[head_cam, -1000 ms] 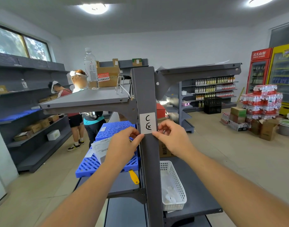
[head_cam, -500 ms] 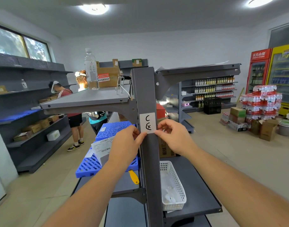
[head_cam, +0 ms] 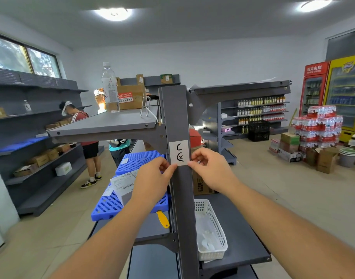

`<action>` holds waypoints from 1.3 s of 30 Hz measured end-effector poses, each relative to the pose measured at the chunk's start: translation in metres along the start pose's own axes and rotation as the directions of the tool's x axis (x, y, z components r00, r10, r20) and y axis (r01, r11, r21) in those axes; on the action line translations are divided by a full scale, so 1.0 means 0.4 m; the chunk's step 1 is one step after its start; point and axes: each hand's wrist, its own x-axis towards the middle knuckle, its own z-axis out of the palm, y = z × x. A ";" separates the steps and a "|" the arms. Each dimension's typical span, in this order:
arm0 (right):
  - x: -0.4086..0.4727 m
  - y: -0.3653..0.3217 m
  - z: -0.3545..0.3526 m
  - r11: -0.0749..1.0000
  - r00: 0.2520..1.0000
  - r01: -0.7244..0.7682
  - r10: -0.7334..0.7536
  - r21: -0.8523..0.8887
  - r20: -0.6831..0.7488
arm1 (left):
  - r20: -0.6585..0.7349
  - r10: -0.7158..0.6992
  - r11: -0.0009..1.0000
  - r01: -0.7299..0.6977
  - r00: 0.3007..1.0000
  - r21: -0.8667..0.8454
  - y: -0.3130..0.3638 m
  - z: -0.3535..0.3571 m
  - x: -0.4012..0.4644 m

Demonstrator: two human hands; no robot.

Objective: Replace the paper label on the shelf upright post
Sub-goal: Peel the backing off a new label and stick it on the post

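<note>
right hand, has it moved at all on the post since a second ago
Yes, slightly. The right hand has crept up the upright post, so its fingertips now pinch the paper label's lower right corner rather than sitting just below it.

White paper label (head_cam: 179, 153) flat on grey post (head_cam: 175, 117).

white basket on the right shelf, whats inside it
The white basket holds some pale, crumpled-looking bits, possibly plastic or paper; what they are is unclear. The upright post covers its left edge, so anything there is hidden.
</note>
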 end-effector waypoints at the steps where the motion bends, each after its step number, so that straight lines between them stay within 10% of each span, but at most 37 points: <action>1: 0.000 -0.002 -0.002 1.000 1.000 -0.002 0.002 -0.001 0.003 | 0.025 0.003 1.000 -0.002 1.000 -0.027 -0.008 -0.003 0.001; 21: 0.004 -0.040 0.016 0.996 0.996 -0.049 0.043 -0.076 -0.077 | 0.159 0.010 0.962 -0.053 0.987 0.269 0.022 -0.036 0.042; 39: -0.059 -0.126 -0.077 0.999 0.981 0.030 -0.035 -0.029 -0.191 | 0.232 -0.065 0.979 0.017 0.971 0.201 -0.036 -0.050 0.014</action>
